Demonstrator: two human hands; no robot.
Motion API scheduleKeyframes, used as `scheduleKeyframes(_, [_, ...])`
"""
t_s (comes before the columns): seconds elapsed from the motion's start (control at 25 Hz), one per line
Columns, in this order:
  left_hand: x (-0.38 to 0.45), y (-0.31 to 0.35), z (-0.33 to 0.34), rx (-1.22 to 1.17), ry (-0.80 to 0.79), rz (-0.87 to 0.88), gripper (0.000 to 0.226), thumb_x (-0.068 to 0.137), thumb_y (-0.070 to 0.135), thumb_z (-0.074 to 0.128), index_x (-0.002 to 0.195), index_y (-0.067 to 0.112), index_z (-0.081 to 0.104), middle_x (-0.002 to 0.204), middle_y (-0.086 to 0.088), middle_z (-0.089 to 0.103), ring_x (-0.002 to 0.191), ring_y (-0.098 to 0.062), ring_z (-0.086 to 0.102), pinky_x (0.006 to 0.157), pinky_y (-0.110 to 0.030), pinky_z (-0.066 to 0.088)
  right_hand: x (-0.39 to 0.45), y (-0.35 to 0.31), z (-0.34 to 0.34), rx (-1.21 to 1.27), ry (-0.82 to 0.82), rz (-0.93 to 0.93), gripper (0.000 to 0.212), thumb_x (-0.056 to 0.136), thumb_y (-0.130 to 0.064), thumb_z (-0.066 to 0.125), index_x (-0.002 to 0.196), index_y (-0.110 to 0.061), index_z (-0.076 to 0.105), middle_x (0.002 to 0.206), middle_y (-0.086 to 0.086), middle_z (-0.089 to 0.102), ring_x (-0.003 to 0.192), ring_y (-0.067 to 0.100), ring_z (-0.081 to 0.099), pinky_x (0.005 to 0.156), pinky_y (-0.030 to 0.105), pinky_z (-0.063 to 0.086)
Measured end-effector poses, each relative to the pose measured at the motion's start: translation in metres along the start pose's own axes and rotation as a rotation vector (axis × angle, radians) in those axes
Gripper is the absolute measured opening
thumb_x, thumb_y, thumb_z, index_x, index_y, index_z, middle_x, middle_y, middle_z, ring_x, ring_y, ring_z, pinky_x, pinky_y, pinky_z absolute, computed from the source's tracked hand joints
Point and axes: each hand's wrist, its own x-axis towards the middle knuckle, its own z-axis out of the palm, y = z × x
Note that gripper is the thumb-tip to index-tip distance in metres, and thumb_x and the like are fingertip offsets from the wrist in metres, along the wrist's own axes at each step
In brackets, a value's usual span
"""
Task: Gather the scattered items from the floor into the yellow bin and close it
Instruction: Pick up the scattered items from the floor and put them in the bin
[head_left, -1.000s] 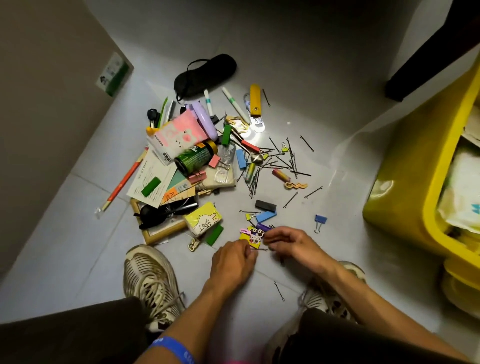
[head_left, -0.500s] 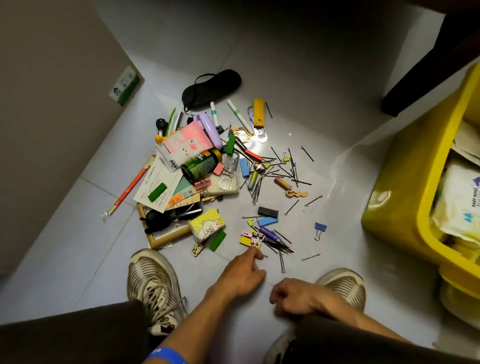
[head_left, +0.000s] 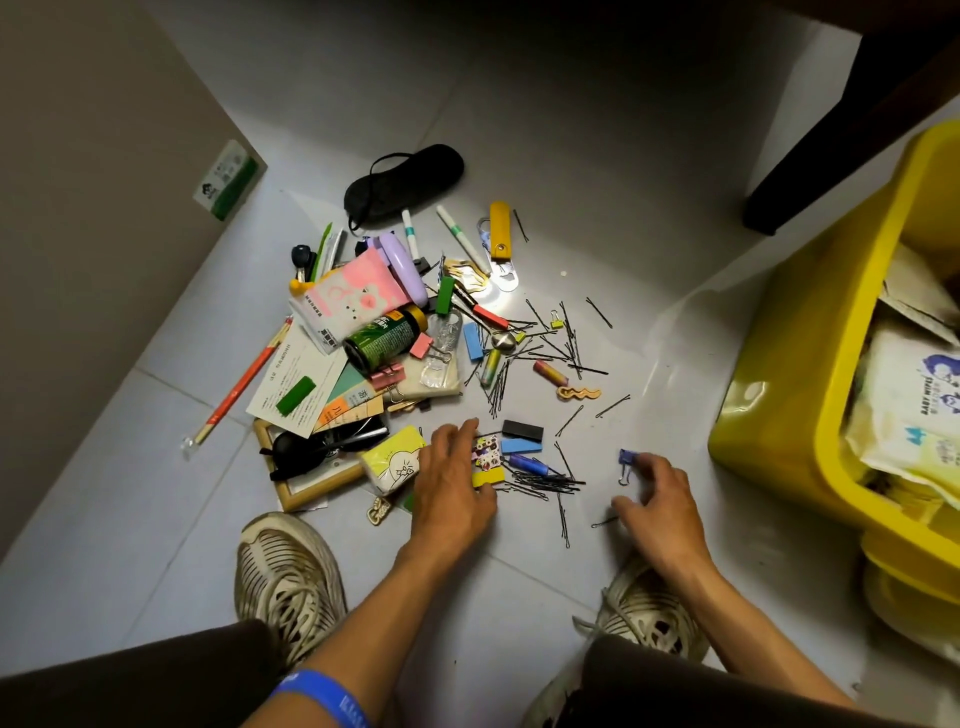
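Observation:
Small items lie scattered on the grey tile floor: a green can (head_left: 383, 338), a pink pouch (head_left: 349, 293), a black eye mask (head_left: 405, 176), pens, clips and many black hairpins (head_left: 545, 480). My left hand (head_left: 451, 480) rests spread over a yellow patterned card (head_left: 487, 462), next to a yellow tissue pack (head_left: 393, 465). To its right, the fingers of my right hand (head_left: 655, 499) reach a blue binder clip (head_left: 626, 462) on the floor. The yellow bin (head_left: 810, 374) stands open at the right, with wipes packs inside.
A cardboard box (head_left: 104, 182) stands at the left. A dark furniture leg (head_left: 831, 150) crosses the top right. My two shoes (head_left: 288, 582) are planted on the floor below the pile. A wooden frame (head_left: 306, 493) and sunglasses lie at the pile's near-left edge.
My left hand has moved forward from pointing to lying flat over the patterned card. My right hand has left my knee and reached right to the blue binder clip.

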Motion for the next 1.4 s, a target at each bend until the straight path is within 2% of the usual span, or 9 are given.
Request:
scheduleKeyframes(0.12, [0.003, 0.014, 0.010, 0.004, -0.143, -0.063, 0.085, 0.081, 0.013, 0.064, 0.152, 0.028, 0.020, 0.143, 0.003, 0.025, 0.127, -0.022, 0.029, 0.101, -0.031, 0.036, -0.003, -0.012, 0.010, 0.149, -0.123, 0.071, 0.079, 0.082, -0.011, 0.072, 0.149, -0.026, 0.034, 0.141, 0.001, 0.035, 0.114, 0.022, 0.051, 0.088, 0.026, 0.048])
scheduleKeyframes(0.24, [-0.002, 0.033, 0.024, -0.312, -0.208, -0.232, 0.086, 0.081, 0.007, 0.061, 0.153, 0.029, 0.021, 0.137, 0.003, 0.028, 0.127, -0.020, 0.038, 0.106, -0.028, 0.036, -0.003, -0.037, 0.031, 0.336, -0.301, 0.064, 0.092, 0.078, 0.000, 0.071, 0.153, -0.029, 0.025, 0.141, -0.004, 0.032, 0.101, 0.006, 0.054, 0.063, 0.007, 0.047])
scheduleKeyframes(0.32, [-0.006, 0.045, 0.030, -0.570, -0.240, -0.347, 0.084, 0.081, 0.002, 0.055, 0.154, 0.027, 0.022, 0.133, 0.002, 0.031, 0.125, -0.017, 0.044, 0.109, -0.029, 0.037, 0.000, -0.046, 0.043, 0.413, -0.335, 0.051, 0.093, 0.075, 0.006, 0.067, 0.152, -0.028, 0.028, 0.140, 0.001, 0.039, 0.100, 0.006, 0.058, 0.073, 0.015, 0.055])
scheduleKeyframes(0.4, [-0.005, 0.048, 0.035, -0.651, -0.226, -0.384, 0.079, 0.083, -0.001, 0.050, 0.153, 0.027, 0.026, 0.129, 0.003, 0.033, 0.125, -0.018, 0.045, 0.109, -0.030, 0.039, 0.002, -0.051, 0.048, 0.501, -0.343, 0.073, 0.088, 0.074, 0.009, 0.064, 0.148, -0.029, 0.037, 0.134, 0.003, 0.050, 0.106, 0.014, 0.061, 0.086, 0.029, 0.057])
scheduleKeyframes(0.56, [0.002, 0.041, 0.034, -0.814, -0.175, -0.425, 0.056, 0.087, -0.004, 0.043, 0.134, 0.026, 0.047, 0.125, -0.004, 0.046, 0.114, -0.020, 0.054, 0.086, -0.026, 0.052, 0.006, -0.056, 0.052, 0.598, -0.358, 0.083, 0.068, 0.076, 0.009, 0.066, 0.132, -0.026, 0.050, 0.109, 0.000, 0.062, 0.092, 0.012, 0.067, 0.063, 0.016, 0.054])
scheduleKeyframes(0.84, [0.001, 0.051, 0.035, -0.937, -0.122, -0.505, 0.020, 0.099, 0.013, 0.038, 0.107, 0.024, 0.053, 0.103, -0.008, 0.065, 0.087, -0.016, 0.066, 0.053, -0.019, 0.052, 0.007, -0.058, 0.058, 0.721, -0.392, 0.107, 0.020, 0.093, -0.005, 0.060, 0.112, -0.010, 0.058, 0.086, 0.008, 0.066, 0.072, 0.013, 0.067, 0.059, 0.023, 0.054])
scheduleKeyframes(1.04, [-0.010, 0.078, 0.004, -0.957, -0.014, -0.373, 0.022, 0.097, 0.011, 0.041, 0.097, 0.025, 0.058, 0.091, -0.007, 0.067, 0.072, -0.010, 0.065, 0.053, -0.021, 0.051, -0.005, -0.082, 0.031, 0.878, -0.396, 0.036, 0.014, 0.088, -0.007, 0.062, 0.102, -0.010, 0.064, 0.081, 0.007, 0.069, 0.069, 0.013, 0.065, 0.052, 0.024, 0.051])
scheduleKeyframes(1.2, [-0.021, 0.133, -0.041, -0.993, 0.004, -0.164, 0.016, 0.094, 0.015, 0.046, 0.098, 0.022, 0.060, 0.098, -0.010, 0.069, 0.083, -0.017, 0.067, 0.058, -0.027, 0.053, -0.022, -0.116, -0.026, 0.993, -0.322, -0.134, 0.017, 0.080, -0.010, 0.060, 0.091, -0.017, 0.071, 0.074, 0.004, 0.067, 0.066, 0.012, 0.061, 0.050, 0.022, 0.047])
scheduleKeyframes(1.4, [-0.047, 0.236, -0.074, -0.904, -0.057, 0.188, 0.015, 0.090, 0.024, 0.049, 0.098, 0.023, 0.062, 0.093, -0.001, 0.068, 0.080, -0.010, 0.066, 0.062, -0.031, 0.055, -0.059, -0.126, -0.128, 1.165, -0.068, -0.308, 0.022, 0.078, -0.009, 0.056, 0.071, -0.024, 0.069, 0.065, -0.001, 0.061, 0.060, 0.010, 0.059, 0.047, 0.021, 0.046])
